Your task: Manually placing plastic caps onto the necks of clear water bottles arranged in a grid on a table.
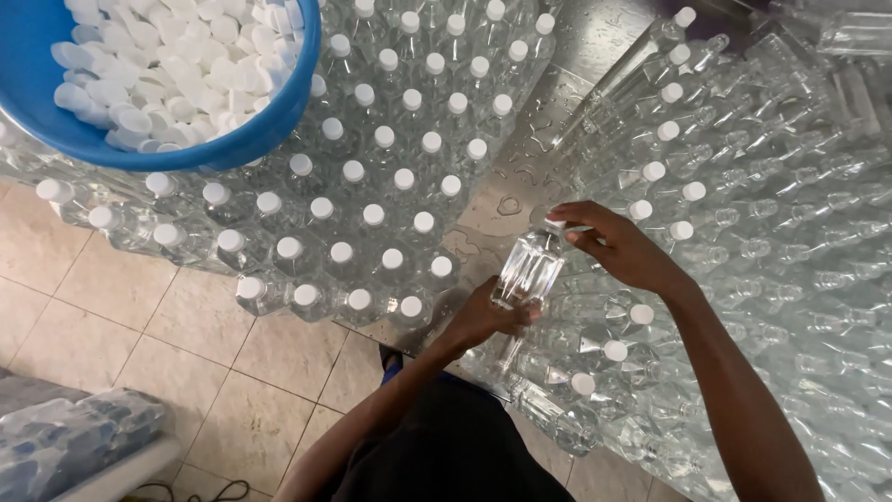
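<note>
Head view, single frame, contents listed from the hands outward.

Item 1: left hand (483, 319), reaching up from the lower middle, is gripping the lower body of a clear plastic bottle (528, 270), fingers wrapped around it.

Item 2: right hand (621, 249), coming in from the right, is closing its fingertips (569, 223) on the white cap (555, 226) sitting at the bottle's neck. Whether the cap is fully seated cannot be told.

Item 3: the clear plastic bottle itself is lying tilted between the two hands, neck pointing up and right, above the wet metal tabletop (520, 177), near the table's front edge.

Item 4: capped upright bottles (372, 214), a dense block in rows, are standing on the tabletop to the left of the hands, white caps facing the camera.

Item 5: bottles lying on their sides (743, 186) are filling the right half of the table in a heap; a few near the hands are showing white caps, many farther right are showing open necks.

Item 6: blue tub (269, 121), upper left, is resting on top of the upright block and is holding a pile of loose white caps (167, 65).

Item 7: water droplets are showing on the bare strip of metal between the two bottle groups.

Item 8: beige tiled floor (139, 316) is showing at lower left, below the table edge.

Item 9: shrink-wrapped pack of bottles (74, 437) is lying at the bottom left corner, well apart from the hands.
</note>
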